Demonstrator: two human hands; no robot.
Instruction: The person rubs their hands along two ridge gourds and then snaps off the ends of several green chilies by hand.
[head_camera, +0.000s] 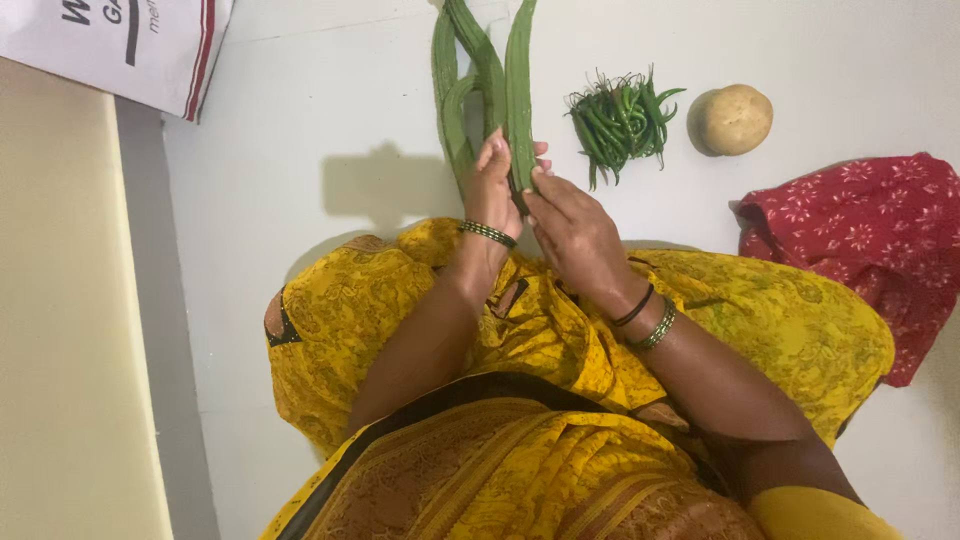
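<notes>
— How many gourds (520, 90) is she holding?
— Both hands, left (492, 190) and right (572, 228), are clasping one long ridged gourd; about three more (452, 95) are lying behind, tops cut off.
— Beside them?
— One chilli heap (620, 118), one potato (732, 119), one red cloth (865, 235).

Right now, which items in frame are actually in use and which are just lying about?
In use:
- ridged gourds, long and green, gripped at their near ends
- left hand and right hand, both closed on the gourds

Lying about:
- green chillies in a pile
- potato
- red patterned cloth
- white bag at the top left corner
</notes>
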